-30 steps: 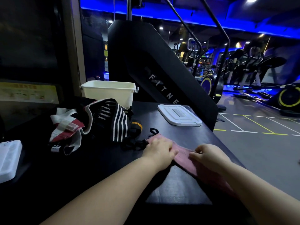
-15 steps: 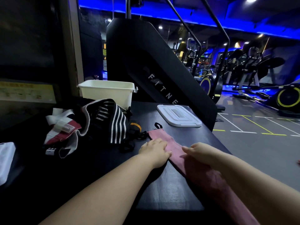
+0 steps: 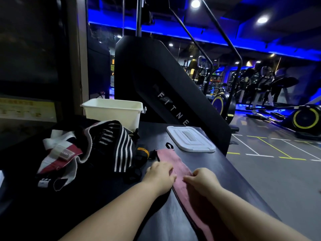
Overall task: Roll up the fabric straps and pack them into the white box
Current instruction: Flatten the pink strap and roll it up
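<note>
1. Two bare forearms (image 3: 121,206) reach from the near edge over the dark tabletop (image 3: 208,164).
2. Heaped striped fabric straps (image 3: 90,146) lie left of the hands.
3. The white box (image 3: 112,113) stands open, far left; its lid (image 3: 190,140) lies flat to the right.
4. The pink strap (image 3: 172,159) lies flat, running toward the near right.
5. The left hand (image 3: 160,173) rests palm down on it, fingers relaxed.
6. The right hand (image 3: 202,178): fingers bent, tips on the cloth; a pinch cannot be told.

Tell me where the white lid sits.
In the head view, the white lid lies on the dark table at its far right, right of the white box and beyond the pink strap.
</note>
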`<state>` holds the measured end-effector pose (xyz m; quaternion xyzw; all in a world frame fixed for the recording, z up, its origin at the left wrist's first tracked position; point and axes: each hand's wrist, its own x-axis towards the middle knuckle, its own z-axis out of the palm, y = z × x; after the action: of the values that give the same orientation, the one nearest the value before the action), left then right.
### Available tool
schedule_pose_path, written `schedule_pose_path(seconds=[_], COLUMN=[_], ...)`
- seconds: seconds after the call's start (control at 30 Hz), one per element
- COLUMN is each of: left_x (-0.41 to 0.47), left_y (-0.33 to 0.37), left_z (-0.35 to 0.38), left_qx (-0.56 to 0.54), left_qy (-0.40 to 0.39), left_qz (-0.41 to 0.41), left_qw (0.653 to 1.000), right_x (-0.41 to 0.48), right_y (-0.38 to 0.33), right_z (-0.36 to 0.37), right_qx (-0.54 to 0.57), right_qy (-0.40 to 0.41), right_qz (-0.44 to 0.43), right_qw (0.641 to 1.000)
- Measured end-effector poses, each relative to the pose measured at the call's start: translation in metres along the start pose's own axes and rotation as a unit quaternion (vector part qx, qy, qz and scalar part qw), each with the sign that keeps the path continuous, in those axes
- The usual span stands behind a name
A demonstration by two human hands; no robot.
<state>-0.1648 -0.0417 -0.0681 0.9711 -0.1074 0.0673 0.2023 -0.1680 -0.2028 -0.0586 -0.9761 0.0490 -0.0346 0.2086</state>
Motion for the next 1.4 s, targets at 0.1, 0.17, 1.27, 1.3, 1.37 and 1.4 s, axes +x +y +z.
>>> schedule_pose_path(seconds=[0.1, 0.17, 1.27, 1.3, 1.37, 1.4], left_x=[0.003, 0.003, 0.002, 0.002, 0.0, -0.001], left_y=[-0.003, -0.005, -0.022, -0.022, -0.02, -0.02], left_z=[0.003, 0.004, 0.006, 0.005, 0.003, 0.002], left_qx=[0.039, 0.059, 0.035, 0.035, 0.027, 0.016], left_qy=[-0.049, -0.067, -0.03, -0.029, -0.023, -0.015], left_qz=[-0.001, 0.005, -0.044, -0.042, -0.041, -0.04], left_qw=[0.998, 0.996, 0.998, 0.998, 0.999, 0.999], right_x=[0.005, 0.007, 0.04, 0.038, 0.026, 0.018], right_y=[-0.007, -0.01, -0.024, -0.016, -0.002, 0.004], right_z=[0.006, 0.005, 0.008, 0.004, -0.004, -0.007], right_qx=[0.02, 0.01, 0.197, 0.214, 0.254, 0.256], right_qy=[0.013, 0.006, -0.077, -0.118, -0.195, -0.216], right_qz=[0.006, 0.006, -0.025, -0.04, -0.063, -0.071], right_qw=[1.0, 1.0, 0.977, 0.969, 0.945, 0.94])
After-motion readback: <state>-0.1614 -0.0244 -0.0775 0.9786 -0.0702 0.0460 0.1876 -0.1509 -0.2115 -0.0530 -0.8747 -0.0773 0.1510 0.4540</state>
